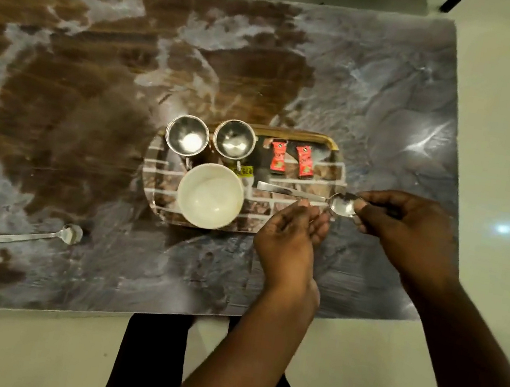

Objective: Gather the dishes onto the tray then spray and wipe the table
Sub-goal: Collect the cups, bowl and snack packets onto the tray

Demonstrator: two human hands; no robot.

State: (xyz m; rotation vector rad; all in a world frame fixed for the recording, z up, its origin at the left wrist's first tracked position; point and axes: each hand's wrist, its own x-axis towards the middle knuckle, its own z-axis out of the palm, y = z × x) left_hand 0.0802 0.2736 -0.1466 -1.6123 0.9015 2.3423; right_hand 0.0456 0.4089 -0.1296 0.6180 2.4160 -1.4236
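- Standing over a marbled brown-and-grey table (96, 82), a person has both bare hands at the right end of a tray (334, 173) that sits near the middle of it.
- Right hand (405, 232): fingers closed in a pinch on the bowl end of a spoon (307, 196); the thumb lies across the bowl, and the handle points left, over the tray's patterned floor. Whether the handle touches the tray I cannot tell.
- Left hand (289, 243): loosely curled, fingers half closed, the fingertips (304, 203) just below the spoon's shaft at the tray's near right rim. It seems to have hold of nothing, though contact with the shaft is hard to judge.
- On the tray, far left: two steel cups (210, 142) side by side, handles pointing toward the person.
- Just in front of the cups, a white bowl (211, 196) sits upright at the tray's near edge.
- Two red sachets (291, 159) lie side by side toward the far right of the tray; a small yellow-labelled sachet (245, 171) shows between the bowl and the right-hand cup.
- A second spoon (40, 235) lies on the bare table, well apart from the tray, near the front left, bowl to the right.
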